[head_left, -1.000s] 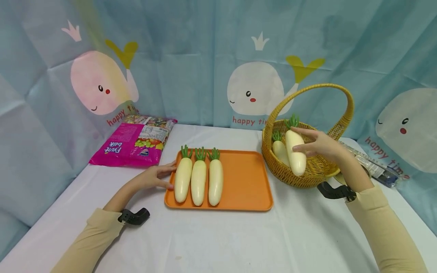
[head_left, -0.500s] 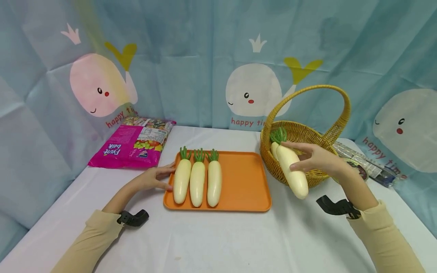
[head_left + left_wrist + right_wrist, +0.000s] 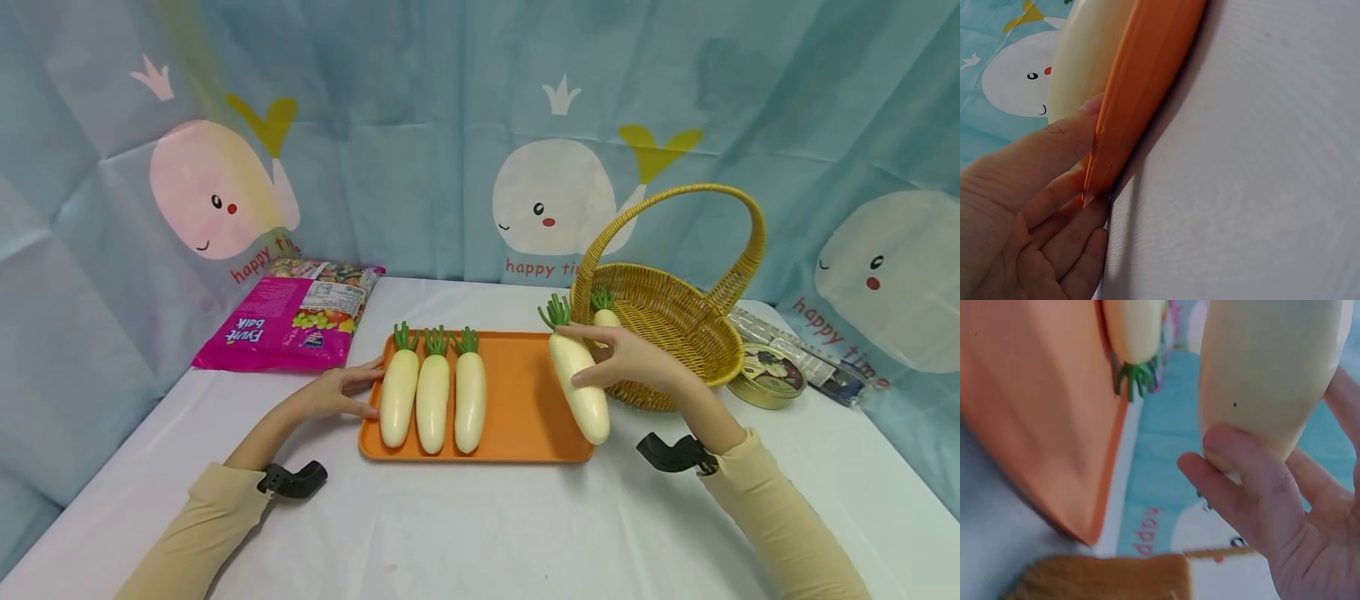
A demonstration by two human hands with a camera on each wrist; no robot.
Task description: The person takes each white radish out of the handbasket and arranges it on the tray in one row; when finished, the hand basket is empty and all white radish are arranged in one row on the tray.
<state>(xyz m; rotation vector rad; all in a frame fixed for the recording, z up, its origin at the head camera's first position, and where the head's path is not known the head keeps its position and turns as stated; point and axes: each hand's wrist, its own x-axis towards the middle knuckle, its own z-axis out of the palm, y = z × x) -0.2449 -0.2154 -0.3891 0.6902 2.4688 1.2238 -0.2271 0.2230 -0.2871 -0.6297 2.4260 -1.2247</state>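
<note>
My right hand [image 3: 626, 358] grips a white radish [image 3: 581, 392] with green leaves, holding it over the right end of an orange tray [image 3: 517, 400]. In the right wrist view the thumb and fingers wrap the pale radish [image 3: 1272, 369] near its leafy end. Three more white radishes lie side by side on the tray's left half, the leftmost radish [image 3: 399, 400] nearest my left hand [image 3: 333, 392]. That hand holds the tray's left edge, thumb at the rim [image 3: 1116, 106] and fingers curled against it. One radish [image 3: 606, 317] sits in the wicker basket [image 3: 682, 312], partly hidden by my right hand.
The basket's tall handle [image 3: 678, 193] arches up right behind the tray. A round tin [image 3: 768, 375] and a long clear packet [image 3: 817, 354] lie right of it. A pink candy bag [image 3: 292, 321] lies at the back left, before a blue curtain [image 3: 420, 167].
My right hand has lifted the radish out of the basket and carried it left over the tray's right end. The tin is now uncovered. My left hand stays at the tray's edge.
</note>
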